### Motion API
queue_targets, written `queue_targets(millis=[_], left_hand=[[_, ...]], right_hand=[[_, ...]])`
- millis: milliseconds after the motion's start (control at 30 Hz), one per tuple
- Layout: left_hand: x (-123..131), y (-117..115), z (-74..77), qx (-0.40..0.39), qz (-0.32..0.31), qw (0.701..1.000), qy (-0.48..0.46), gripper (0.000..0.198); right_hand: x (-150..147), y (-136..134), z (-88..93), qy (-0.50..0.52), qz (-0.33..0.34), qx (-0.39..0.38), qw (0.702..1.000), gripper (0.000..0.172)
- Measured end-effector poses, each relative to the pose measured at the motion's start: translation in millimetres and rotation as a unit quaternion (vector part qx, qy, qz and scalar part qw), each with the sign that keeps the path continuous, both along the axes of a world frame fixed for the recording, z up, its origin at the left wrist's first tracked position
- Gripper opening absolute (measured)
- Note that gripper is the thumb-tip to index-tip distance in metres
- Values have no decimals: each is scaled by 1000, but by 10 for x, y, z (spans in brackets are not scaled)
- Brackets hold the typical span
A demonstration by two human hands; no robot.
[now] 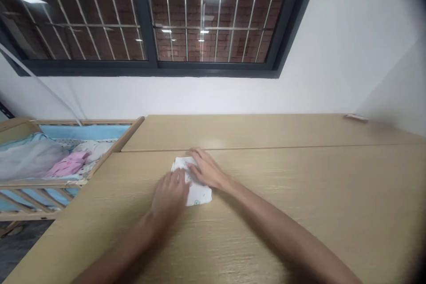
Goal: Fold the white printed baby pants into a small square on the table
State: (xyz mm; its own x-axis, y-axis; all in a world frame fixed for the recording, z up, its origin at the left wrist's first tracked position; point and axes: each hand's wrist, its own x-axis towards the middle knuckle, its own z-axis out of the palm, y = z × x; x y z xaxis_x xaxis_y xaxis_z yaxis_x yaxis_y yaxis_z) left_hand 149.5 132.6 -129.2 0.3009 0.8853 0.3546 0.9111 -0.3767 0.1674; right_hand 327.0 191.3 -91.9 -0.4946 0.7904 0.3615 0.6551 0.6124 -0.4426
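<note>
Centre frame, the bare right hand spreads over a white printed cloth; the left hand touches it too, grip unclear! Pale wooden tabletop sweeps right, edge slanting lower left.

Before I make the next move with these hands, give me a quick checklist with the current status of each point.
1. Left hand on the white cloth: ok, touching its left side.
2. Right hand on the cloth: ok, at its upper right.
3. Cloth fully on the wooden tabletop: ok, on the near side of the seam.
4. Firm pinch by either hand: cannot tell; fingers may only be pressing.
5. Small white item apart from the cloth: ok, far right, near the wall.
</note>
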Motion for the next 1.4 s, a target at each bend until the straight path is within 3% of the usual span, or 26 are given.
queue_targets(millis=[133,233,300,433,600,767,900,1000,1067,1200,1267,1333,1400], left_hand=[[68,-750,-338,129,-72,986,71,39],[58,-924,-443,123,-112,983,72,30],[32,-898,-448,112,-113,984,78,33],[-10,-804,-468,147,-93,981,89,65],[-26,-813,-574,140,-99,983,60,75],[-19,-814,-580,137,-93,984,64,72],[-56,-765,-541,144,-111,980,83,66],[-148,-692,-494,136,-158,974,94,41],[-234,-624,-449,118,-198,968,103,29],[-406,-477,-372,34,-186,978,84,37],[-449,-428,-353,-2,-176,981,86,46],[-447,-403,-334,-14,-178,979,100,55],[-413,-391,-299,-17,-176,978,106,57]], right_hand=[[-144,-469,82,-85,238,-17,967,49],[-252,-605,-70,-107,312,-69,941,53],[-268,-529,-214,-122,299,-95,942,53],[-189,-80,-393,-158,232,-94,955,56],[-95,498,-391,-175,163,-73,968,60],[-58,746,-409,-201,95,-35,974,63],[-38,613,-408,-174,33,52,983,59],[-9,296,-361,-107,-6,102,989,49],[39,50,-320,-51,-25,87,995,40],[249,-325,-237,22,0,10,1000,29],[383,-438,-205,17,33,-44,998,39],[496,-523,-193,-13,69,-86,994,61],[560,-593,-204,-52,93,-93,990,72]])
